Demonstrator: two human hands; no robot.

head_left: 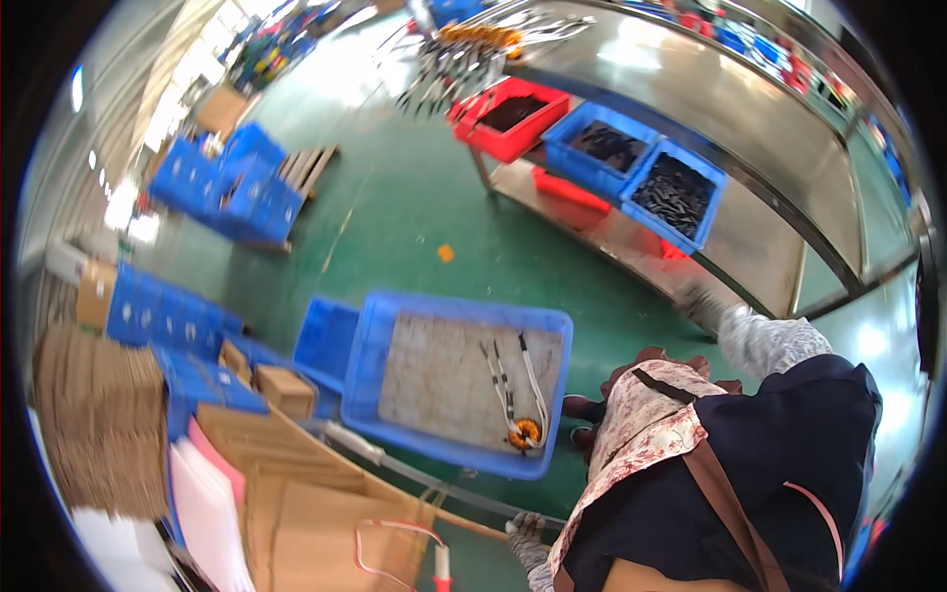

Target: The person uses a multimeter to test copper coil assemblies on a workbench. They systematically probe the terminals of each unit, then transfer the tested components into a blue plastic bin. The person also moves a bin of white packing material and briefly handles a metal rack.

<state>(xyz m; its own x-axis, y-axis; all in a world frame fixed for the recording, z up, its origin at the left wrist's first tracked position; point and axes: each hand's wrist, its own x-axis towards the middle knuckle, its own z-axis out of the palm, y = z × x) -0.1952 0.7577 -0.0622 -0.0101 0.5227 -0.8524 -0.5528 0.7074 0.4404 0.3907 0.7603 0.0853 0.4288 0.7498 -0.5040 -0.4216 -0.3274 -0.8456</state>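
Note:
My left hand (528,531), in a grey glove, is low in the picture beside the curved edge of a bench with flat cardboard on it. It is too small and blurred to show whether the fingers are closed. My right hand (702,306), gloved too, is smeared by motion next to the near edge of a metal table. A large blue bin (357,380) stands in front of me. Inside lies an orange ring-shaped piece (524,433) with long white and black arms, apart from both hands.
The metal table (691,89) carries a red crate (513,148), blue crates (695,237) of dark parts and a pile of shiny tools (454,74). Cardboard stacks (104,424) and cartons (286,392) crowd the lower left. Blue bins (261,197) rest on a pallet farther off.

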